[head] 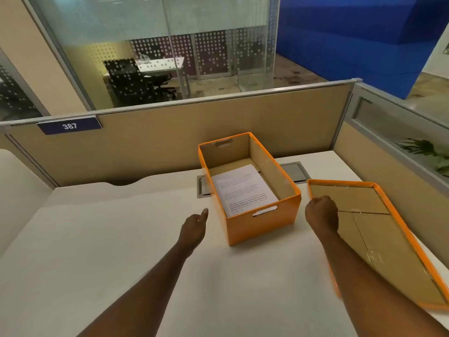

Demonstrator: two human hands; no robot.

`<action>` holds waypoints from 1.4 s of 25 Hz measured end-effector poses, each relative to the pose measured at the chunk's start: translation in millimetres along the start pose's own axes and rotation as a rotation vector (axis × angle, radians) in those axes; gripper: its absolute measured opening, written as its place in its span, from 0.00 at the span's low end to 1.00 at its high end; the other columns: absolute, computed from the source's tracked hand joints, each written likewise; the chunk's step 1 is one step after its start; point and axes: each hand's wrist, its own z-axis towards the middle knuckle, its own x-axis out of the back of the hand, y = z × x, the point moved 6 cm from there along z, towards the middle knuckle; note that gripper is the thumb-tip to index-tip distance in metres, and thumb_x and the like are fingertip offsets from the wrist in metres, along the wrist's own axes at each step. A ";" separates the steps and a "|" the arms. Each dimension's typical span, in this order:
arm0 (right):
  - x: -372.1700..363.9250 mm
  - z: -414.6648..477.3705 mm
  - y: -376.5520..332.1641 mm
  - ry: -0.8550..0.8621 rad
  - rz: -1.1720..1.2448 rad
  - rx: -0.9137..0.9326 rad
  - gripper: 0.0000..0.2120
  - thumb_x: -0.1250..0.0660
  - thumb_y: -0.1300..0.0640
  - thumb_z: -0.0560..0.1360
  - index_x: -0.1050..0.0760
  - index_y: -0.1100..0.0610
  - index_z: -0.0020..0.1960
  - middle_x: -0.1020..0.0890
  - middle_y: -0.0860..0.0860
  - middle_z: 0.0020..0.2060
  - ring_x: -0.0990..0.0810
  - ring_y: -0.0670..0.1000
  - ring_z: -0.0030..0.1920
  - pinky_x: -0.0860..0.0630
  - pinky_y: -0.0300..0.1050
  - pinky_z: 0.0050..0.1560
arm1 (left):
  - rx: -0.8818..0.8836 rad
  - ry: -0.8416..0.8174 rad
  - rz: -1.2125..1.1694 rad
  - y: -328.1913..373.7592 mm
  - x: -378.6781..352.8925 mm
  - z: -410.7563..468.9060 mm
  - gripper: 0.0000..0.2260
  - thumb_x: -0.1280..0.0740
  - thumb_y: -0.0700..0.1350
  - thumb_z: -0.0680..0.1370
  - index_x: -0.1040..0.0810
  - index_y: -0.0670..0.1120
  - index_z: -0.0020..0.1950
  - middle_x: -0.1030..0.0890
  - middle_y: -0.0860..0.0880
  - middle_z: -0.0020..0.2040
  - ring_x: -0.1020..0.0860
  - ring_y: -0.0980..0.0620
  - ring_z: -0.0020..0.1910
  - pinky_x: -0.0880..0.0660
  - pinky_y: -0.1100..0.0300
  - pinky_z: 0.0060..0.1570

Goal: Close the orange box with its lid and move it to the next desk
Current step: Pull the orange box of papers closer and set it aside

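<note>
An orange box (263,226) stands open on the white desk (121,239), with printed paper sheets (243,188) lying inside. Its lid (379,239) lies upside down on the desk to the right, brown inside with an orange rim. My left hand (194,227) hovers just left of the box, fingers curled and thumb sticking out, holding nothing. My right hand (322,214) is a closed fist between the box and the lid, over the lid's near left edge; I cannot tell whether it touches the lid.
Beige partition panels (170,142) wall the desk at the back and right, with a "387" plate (70,126) at the left. A grey cable hatch (294,171) sits behind the box. Another white desk surface (14,190) lies at the far left.
</note>
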 end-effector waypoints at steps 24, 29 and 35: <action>-124.6 95.9 -90.3 -0.823 0.035 0.177 0.20 0.42 0.55 0.79 0.37 0.56 0.70 0.26 0.58 0.63 0.28 0.59 0.59 0.33 0.52 0.53 | 0.355 0.067 -0.312 26.9 -71.5 129.9 0.19 0.44 0.43 0.80 0.34 0.40 0.70 0.22 0.41 0.62 0.22 0.42 0.58 0.28 0.59 0.36; -107.1 72.0 -89.1 -0.722 -0.002 0.180 0.16 0.45 0.62 0.79 0.33 0.59 0.66 0.24 0.59 0.53 0.27 0.56 0.49 0.32 0.48 0.46 | 0.304 0.074 -0.275 27.9 -55.2 111.6 0.16 0.44 0.40 0.81 0.32 0.39 0.68 0.22 0.40 0.61 0.22 0.45 0.51 0.29 0.61 0.33; -76.1 4.4 -97.7 -0.643 0.044 0.172 0.15 0.45 0.62 0.79 0.31 0.58 0.64 0.24 0.57 0.49 0.26 0.56 0.47 0.31 0.48 0.43 | 0.240 0.116 -0.264 16.4 -2.7 54.0 0.16 0.41 0.40 0.80 0.32 0.39 0.68 0.24 0.40 0.64 0.23 0.42 0.57 0.26 0.55 0.46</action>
